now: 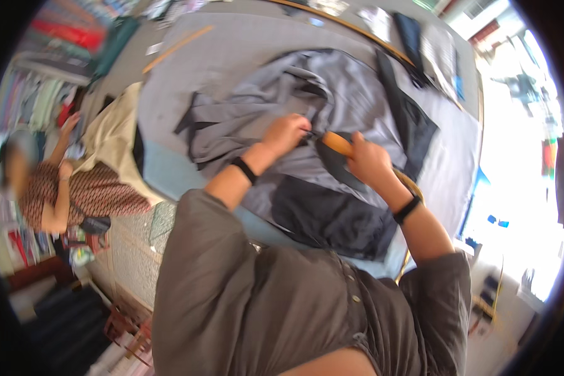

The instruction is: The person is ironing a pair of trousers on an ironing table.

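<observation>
A grey garment (pixel 357 89) with a shiny lining lies crumpled over the padded table (pixel 188 51). At its middle my left hand (pixel 286 132) pinches something small and dark; its fingertips hide what it is. Just to the right, my right hand (pixel 367 160) is closed on the orange handle (pixel 337 144) of a tool, probably an iron, with a dark, blurred plate-like part (pixel 334 164) below it. A cord (pixel 411 183) runs beside my right wrist. Dark cloth (pixel 329 216) lies at the near edge, and a dark strip of fabric (pixel 406 117) lies to the right.
A wooden stick (pixel 177 49) lies at the far left of the table, and a long wooden strip (pixel 343 23) crosses the far side. Folded garments (pixel 437 54) are at the far right. A person (pixel 51 192) is at the left beside cream cloth (pixel 117 127) hanging over the table edge.
</observation>
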The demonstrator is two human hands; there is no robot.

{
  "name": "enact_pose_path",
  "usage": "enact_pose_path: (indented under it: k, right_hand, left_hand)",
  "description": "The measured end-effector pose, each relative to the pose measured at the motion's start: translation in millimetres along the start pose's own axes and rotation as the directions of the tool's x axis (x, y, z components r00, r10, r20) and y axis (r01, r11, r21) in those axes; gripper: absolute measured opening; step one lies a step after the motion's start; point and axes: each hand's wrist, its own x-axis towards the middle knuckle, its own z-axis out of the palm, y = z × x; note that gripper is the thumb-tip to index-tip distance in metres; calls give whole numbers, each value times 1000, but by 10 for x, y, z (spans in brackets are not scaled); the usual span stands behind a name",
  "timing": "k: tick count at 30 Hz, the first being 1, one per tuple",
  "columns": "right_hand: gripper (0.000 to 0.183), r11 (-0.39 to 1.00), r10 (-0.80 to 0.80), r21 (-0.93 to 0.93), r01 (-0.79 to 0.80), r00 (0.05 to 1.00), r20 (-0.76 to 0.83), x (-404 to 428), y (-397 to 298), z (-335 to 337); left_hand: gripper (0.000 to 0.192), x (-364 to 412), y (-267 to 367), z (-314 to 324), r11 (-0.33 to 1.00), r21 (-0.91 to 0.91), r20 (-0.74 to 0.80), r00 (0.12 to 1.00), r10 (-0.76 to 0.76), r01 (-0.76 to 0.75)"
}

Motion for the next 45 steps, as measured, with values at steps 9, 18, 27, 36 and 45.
enact_pose_path:
  k: [9, 18, 27, 36, 45]
  right_hand:
    - [41, 1000, 17, -24, -17, 1000, -25, -18, -28, -30]
    - [42, 999, 4, -37, -7, 997, -75, -36, 49, 18]
    - [38, 999, 0, -39, -4, 994, -106, -34, 49, 28]
    - [40, 999, -6, -45, 3, 998, -67, 0, -45, -9]
    - [37, 999, 42, -6, -43, 992, -118, -4, 16, 93]
  left_hand:
    - [7, -8, -97, 82, 990, 31, -7, 990, 138, -137]
    - [11, 35, -60, 225, 938, 272, -13, 974, 227, -215]
    - [14, 18, 26, 247, 897, 343, -68, 945, 319, -278]
    - [11, -75, 100, 265, 907, 373, -73, 968, 240, -197]
    - [28, -210, -1666, -2263, 860, -83, -593, 668, -449, 504]
